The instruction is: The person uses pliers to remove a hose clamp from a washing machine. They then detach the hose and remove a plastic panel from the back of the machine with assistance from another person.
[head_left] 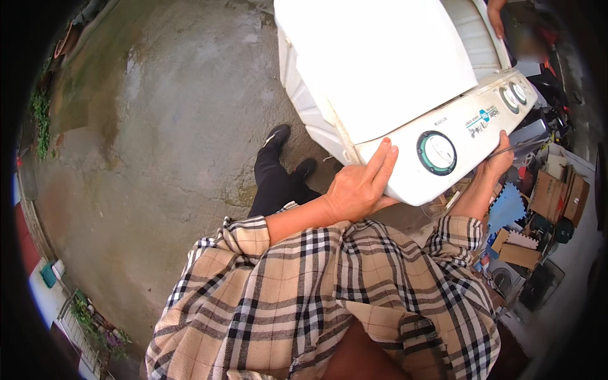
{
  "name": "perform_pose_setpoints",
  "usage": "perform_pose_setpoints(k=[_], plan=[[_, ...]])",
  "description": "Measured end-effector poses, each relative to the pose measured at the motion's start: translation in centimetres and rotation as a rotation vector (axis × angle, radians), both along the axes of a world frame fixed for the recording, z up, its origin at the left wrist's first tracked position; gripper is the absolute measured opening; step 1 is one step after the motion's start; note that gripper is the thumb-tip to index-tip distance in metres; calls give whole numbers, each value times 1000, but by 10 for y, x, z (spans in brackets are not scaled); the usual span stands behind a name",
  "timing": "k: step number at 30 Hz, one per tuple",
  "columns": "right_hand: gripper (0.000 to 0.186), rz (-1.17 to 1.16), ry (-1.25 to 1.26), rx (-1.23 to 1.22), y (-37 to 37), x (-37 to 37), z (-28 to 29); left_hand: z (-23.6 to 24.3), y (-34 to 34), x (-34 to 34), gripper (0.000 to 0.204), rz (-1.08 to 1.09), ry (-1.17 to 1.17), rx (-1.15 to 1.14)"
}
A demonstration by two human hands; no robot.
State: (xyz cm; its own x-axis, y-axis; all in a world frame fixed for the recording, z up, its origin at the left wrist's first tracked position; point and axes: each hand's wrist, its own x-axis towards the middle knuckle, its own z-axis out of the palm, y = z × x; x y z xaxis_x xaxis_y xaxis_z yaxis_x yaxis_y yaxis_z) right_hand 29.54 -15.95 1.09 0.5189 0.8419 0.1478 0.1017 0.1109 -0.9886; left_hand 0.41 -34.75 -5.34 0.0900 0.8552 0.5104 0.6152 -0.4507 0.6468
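Observation:
A white twin-tub washing machine point(405, 183) with round dials on its control panel fills the upper right. My left hand point(360, 190) clasps the panel's near left corner, two fingers stretched over the top near the green-ringed dial point(437, 152). The thumb goes out of sight under the edge. My right hand point(496, 161) grips the same panel's edge farther right, beside the two smaller dials; most of its fingers are hidden behind the machine. A thin dark cord runs by this hand. At the machine's far right, another person's hand point(496, 22) rests against its rim.
Damp concrete floor point(183, 126) spreads to the left of the machine. My feet stand beside its left side. Cardboard boxes point(550, 193), blue foam mat pieces point(506, 209) and other clutter are piled along the right. Plants point(41, 123) line the far left edge.

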Motion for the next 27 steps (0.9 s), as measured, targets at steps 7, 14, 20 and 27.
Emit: perform_pose_setpoints(k=[7,14,20,27], plan=[[30,-106,-46,-5,-11,-8,-7,2,-7,-6,89,-69,32,29],[31,-182,-116,-15,-23,15,-7,20,0,-36,76,-383,95,-44],[31,-221,-242,-62,-16,17,9,12,16,-43,58,-498,23,30],[25,-248,-130,-134,-17,44,7,2,15,-26,50,-517,-37,54]])
